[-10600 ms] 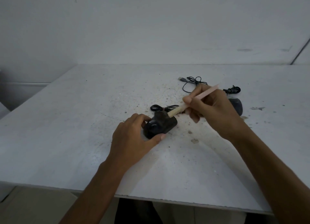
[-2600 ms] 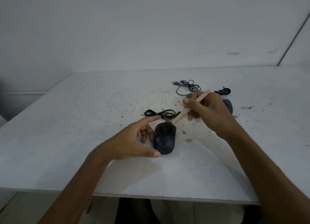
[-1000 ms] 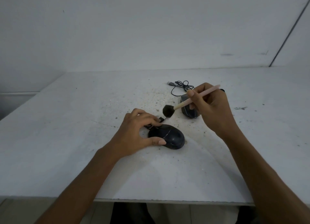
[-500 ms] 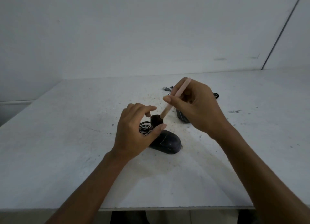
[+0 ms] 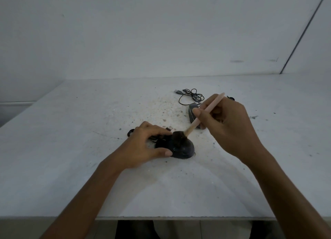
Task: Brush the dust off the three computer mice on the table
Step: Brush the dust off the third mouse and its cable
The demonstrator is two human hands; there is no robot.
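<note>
Head view: the brush (image 5: 202,116), held clear a second ago, has been lowered so that its dark bristles rest on top of the black mouse (image 5: 184,149), just right of the fingers (image 5: 157,129) of the left hand (image 5: 141,147), which are curled round the mouse's cable end with the thumb pressed to its near side. The brush handle is pinched by the right hand (image 5: 229,127), just beyond whose fingers a second mouse (image 5: 192,113) lies on the surface (image 5: 71,167); the third is hidden. Dusting of this mouse is judged to be under way, with the others still to be checked.
</note>
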